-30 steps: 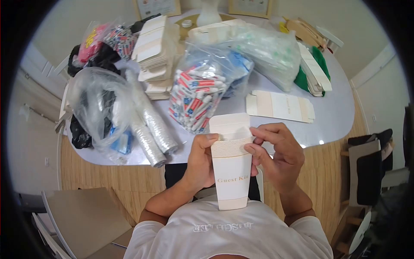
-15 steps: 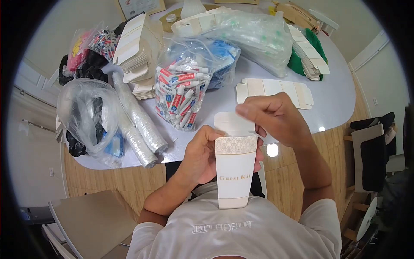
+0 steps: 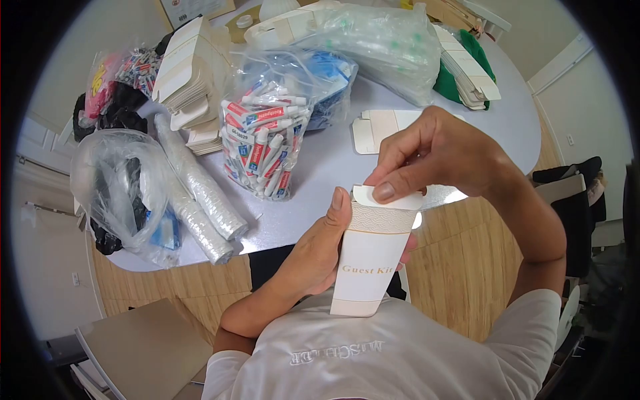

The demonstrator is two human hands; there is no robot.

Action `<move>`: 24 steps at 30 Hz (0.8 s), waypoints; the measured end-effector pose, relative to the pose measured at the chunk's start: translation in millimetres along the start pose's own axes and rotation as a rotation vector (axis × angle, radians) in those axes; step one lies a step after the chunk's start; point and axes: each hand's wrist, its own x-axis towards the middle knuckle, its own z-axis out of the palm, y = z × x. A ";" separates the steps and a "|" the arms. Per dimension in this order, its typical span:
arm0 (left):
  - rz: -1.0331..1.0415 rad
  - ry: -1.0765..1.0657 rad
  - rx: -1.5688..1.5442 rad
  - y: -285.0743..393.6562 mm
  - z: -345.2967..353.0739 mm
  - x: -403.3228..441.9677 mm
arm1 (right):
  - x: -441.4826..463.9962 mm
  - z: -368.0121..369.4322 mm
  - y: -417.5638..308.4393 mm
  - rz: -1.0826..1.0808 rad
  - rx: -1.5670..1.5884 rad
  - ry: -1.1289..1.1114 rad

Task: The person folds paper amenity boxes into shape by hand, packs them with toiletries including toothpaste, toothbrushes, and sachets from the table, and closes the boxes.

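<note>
A white and cream "Guest Kit" box [image 3: 370, 260] stands upright near my chest, its base at my shirt. My left hand [image 3: 327, 247] is wrapped round it, thumb at the left edge and fingertips showing on the right side. Above the box, my right hand [image 3: 430, 157] pinches the top flap [image 3: 373, 195], which is folded over toward me. Whatever the box holds inside is hidden. Just beyond, on the table [image 3: 300, 223], lies a clear bag of toothpaste tubes [image 3: 263, 143]. A flat unfolded box [image 3: 380, 127] lies partly behind my right hand.
Two plastic-wrapped rolls [image 3: 200, 193] and a clear plastic bag [image 3: 120, 193] lie at the left. Stacked flat boxes [image 3: 190, 73] stand behind them. A large translucent bag [image 3: 380, 50] lies at the back, with more boxes [image 3: 463, 67] on green material at the right.
My right hand has come over the box top and bent the flap, which stood up before, down toward me. The box tilts slightly more, and the camera view has shifted right.
</note>
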 end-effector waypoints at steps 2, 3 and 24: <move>-0.011 0.002 0.018 -0.3 0.5 -0.4 | 1.7 -1.5 -1.8 -0.018 -0.030 -0.011; -0.009 0.018 0.035 0.1 1.2 -0.3 | 2.4 -2.1 -3.4 -0.039 -0.063 -0.025; -0.003 0.010 0.052 -0.3 -1.8 0.5 | 0.0 11.7 -6.8 -0.256 -0.475 0.061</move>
